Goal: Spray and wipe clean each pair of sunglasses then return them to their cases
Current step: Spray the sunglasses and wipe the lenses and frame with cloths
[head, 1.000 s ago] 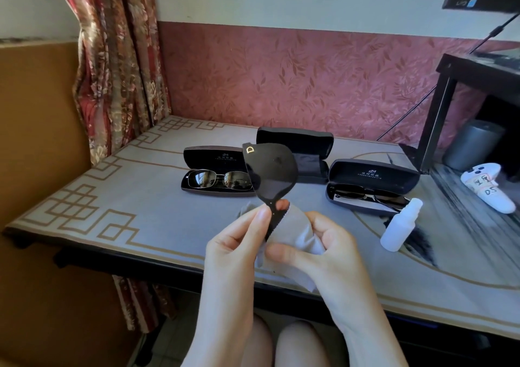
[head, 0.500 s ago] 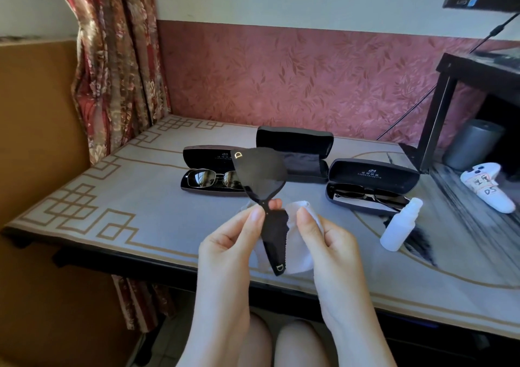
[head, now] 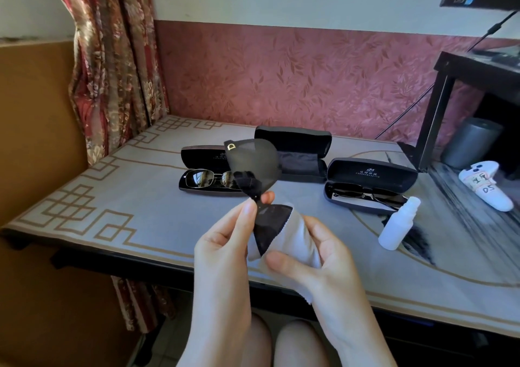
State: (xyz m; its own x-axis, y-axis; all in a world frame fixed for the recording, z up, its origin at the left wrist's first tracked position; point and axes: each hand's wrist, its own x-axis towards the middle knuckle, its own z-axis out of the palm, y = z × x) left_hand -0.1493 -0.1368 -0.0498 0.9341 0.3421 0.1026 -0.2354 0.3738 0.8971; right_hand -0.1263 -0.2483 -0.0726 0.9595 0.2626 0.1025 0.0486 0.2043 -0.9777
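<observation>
Cloth (head: 292, 234) in right hand (head: 318, 257) hiding lower lens, left hand (head: 225, 242) pinching sunglasses (head: 254, 166)

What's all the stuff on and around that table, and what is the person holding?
Glasses cases: three, black, open, mid-table: left case, back case, right case.
Sunglasses in cases: two, dark lenses; one pair in the left case, one pair in the right.
Held sunglasses: one, dark lenses, above the table's near edge.
Cloth: one, pale grey, around the lower lens.
Spray bottle: one, white, right of the hands.
Game controller: one, white, far right.
Table: one, grey, gold border.
Curtain: one, red floral, left.
Left hand: pinches the bridge.
Right hand: holds the cloth.
</observation>
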